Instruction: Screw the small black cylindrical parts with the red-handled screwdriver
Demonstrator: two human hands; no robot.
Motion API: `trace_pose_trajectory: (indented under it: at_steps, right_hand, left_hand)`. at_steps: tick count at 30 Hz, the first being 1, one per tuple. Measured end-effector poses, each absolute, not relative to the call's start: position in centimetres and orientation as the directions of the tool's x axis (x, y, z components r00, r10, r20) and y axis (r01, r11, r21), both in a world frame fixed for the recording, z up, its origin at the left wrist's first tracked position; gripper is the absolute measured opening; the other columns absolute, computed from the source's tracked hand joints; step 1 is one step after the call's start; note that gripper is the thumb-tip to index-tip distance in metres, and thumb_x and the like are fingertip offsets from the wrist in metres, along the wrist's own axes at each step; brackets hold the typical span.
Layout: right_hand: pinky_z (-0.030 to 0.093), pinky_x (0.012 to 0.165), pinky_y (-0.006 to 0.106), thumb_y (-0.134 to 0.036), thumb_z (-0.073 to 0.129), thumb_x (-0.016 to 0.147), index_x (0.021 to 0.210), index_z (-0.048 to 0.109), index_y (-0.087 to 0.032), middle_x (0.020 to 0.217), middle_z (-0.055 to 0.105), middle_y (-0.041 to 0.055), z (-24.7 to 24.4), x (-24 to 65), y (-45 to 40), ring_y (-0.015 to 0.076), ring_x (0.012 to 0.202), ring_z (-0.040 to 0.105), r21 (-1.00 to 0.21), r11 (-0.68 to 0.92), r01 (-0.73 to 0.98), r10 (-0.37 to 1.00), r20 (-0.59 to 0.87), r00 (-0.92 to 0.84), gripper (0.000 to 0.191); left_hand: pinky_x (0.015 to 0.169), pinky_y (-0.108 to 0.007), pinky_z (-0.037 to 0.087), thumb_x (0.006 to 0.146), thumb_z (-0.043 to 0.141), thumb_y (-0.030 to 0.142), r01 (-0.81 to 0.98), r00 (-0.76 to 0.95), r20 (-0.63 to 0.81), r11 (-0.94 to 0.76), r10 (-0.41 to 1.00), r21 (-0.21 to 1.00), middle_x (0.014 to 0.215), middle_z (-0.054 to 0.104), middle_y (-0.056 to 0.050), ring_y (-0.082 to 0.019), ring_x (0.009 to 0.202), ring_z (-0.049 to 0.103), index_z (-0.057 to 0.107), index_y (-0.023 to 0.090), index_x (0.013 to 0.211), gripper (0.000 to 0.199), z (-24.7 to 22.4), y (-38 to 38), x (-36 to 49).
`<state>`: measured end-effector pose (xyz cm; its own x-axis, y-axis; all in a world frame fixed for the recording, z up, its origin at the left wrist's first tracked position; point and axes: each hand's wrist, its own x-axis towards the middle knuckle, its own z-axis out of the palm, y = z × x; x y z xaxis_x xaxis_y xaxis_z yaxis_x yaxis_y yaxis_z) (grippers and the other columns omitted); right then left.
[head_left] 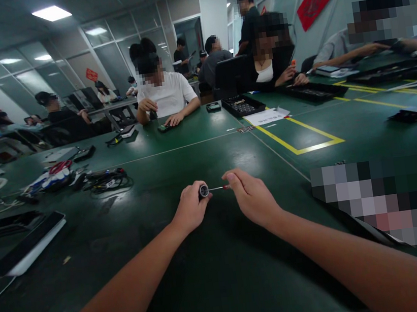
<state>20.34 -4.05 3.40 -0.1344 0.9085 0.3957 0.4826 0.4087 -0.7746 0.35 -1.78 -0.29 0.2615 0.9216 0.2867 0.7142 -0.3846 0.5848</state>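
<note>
Near the middle of the view, my left hand (192, 206) is closed around a small black cylindrical part (203, 191) with a pale ring at its open end. My right hand (251, 195) is closed on a screwdriver, whose handle is mostly hidden in the fingers. The screwdriver's thin metal shaft (216, 189) points left, its tip at the side of the black part. Red shows where the shaft enters my right hand. Both hands are just above the green table (226, 286).
Cables (108, 180) and a black-and-white device (31, 243) lie at left. Yellow tape (320, 147) marks the table, with a paper (267, 116) and black tray (243, 105) beyond. Several people sit across the table. A pixelated item (372, 201) lies at right.
</note>
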Motion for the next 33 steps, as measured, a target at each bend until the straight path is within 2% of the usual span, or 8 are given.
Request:
trace_pose_trajectory:
  at_steps: [5,12,17,22,25,28,30,33]
  right_hand:
    - [0.040,0.061,0.032,-0.030,0.040,0.100,0.116,0.056,-0.024,0.078,0.067,0.0006,3.4,20.4,-4.4,0.0192,0.065,0.061,-0.801,0.399,0.447,0.916,0.374,-0.146,0.024]
    - [0.040,0.062,0.032,-0.037,0.034,0.103,0.101,0.058,-0.024,0.076,0.063,0.0008,3.6,20.2,-4.6,0.0196,0.068,0.061,-0.812,0.395,0.431,0.917,0.378,-0.128,0.027]
    - [0.042,0.062,0.032,-0.030,0.043,0.098,0.108,0.054,-0.024,0.076,0.064,-0.0005,3.3,20.2,-4.3,0.0184,0.066,0.061,-0.844,0.370,0.390,0.928,0.353,-0.117,0.016]
    - [0.049,0.070,0.033,-0.038,0.059,0.092,0.098,0.058,-0.022,0.086,0.068,0.0031,2.8,20.2,-3.6,0.0188,0.077,0.064,-0.916,0.359,0.177,0.932,0.361,-0.025,0.017]
    - [0.051,0.075,0.035,-0.043,0.060,0.091,0.093,0.062,-0.021,0.085,0.069,0.0043,2.5,20.2,-2.9,0.0188,0.079,0.065,-0.948,0.315,0.049,0.947,0.317,0.039,0.023]
    - [0.052,0.073,0.036,-0.044,0.061,0.089,0.088,0.062,-0.021,0.080,0.067,0.0033,2.1,20.3,-2.1,0.0177,0.072,0.062,-0.973,0.196,-0.123,0.977,0.183,0.109,0.023]
    - [0.053,0.067,0.036,-0.043,0.062,0.087,0.081,0.059,-0.021,0.070,0.061,0.0013,1.8,20.5,-1.7,0.0168,0.063,0.058,-0.959,0.050,-0.279,0.998,0.035,0.058,0.023]
    - [0.053,0.064,0.034,-0.042,0.065,0.085,0.079,0.058,-0.022,0.067,0.058,-0.0003,1.5,20.8,-1.3,0.0158,0.060,0.056,-0.934,0.001,-0.358,0.998,-0.020,0.055,0.022]
  left_hand:
    - [0.089,-0.040,0.043,0.093,0.061,0.019,0.719,0.269,0.289,-0.391,0.919,0.574,0.097,0.061,-0.004,-0.023,0.093,0.056,0.055,0.020,0.102,0.011,-0.1,-1.9,0.4]
    - [0.089,-0.041,0.042,0.093,0.060,0.020,0.724,0.281,0.289,-0.400,0.915,0.563,0.096,0.061,-0.004,-0.024,0.093,0.056,0.055,0.021,0.101,0.009,-0.2,-1.9,0.5]
    - [0.089,-0.041,0.043,0.092,0.060,0.020,0.724,0.239,0.289,-0.369,0.927,0.583,0.097,0.061,-0.005,-0.024,0.094,0.056,0.055,0.020,0.101,0.010,-0.2,-1.8,0.4]
    - [0.093,-0.044,0.044,0.094,0.061,0.023,0.744,0.247,0.288,-0.372,0.925,0.555,0.098,0.062,-0.005,-0.025,0.094,0.056,0.056,0.021,0.104,0.011,0.0,-2.1,0.6]
    - [0.100,-0.048,0.042,0.093,0.063,0.022,0.756,0.285,0.284,-0.397,0.915,0.520,0.097,0.061,-0.004,-0.025,0.094,0.056,0.057,0.021,0.102,0.011,0.4,-2.4,0.9]
    - [0.113,-0.055,0.031,0.093,0.063,0.021,0.760,0.319,0.320,-0.443,0.892,0.476,0.097,0.062,-0.004,-0.025,0.097,0.056,0.057,0.021,0.102,0.011,0.8,-2.5,0.9]
    - [0.118,-0.058,0.023,0.094,0.062,0.021,0.764,0.327,0.350,-0.464,0.878,0.449,0.098,0.062,-0.003,-0.024,0.099,0.056,0.057,0.021,0.103,0.011,0.9,-2.3,0.8]
    - [0.119,-0.059,0.021,0.094,0.062,0.022,0.777,0.302,0.355,-0.444,0.885,0.447,0.098,0.062,-0.003,-0.025,0.100,0.057,0.057,0.022,0.102,0.010,0.6,-1.8,0.4]
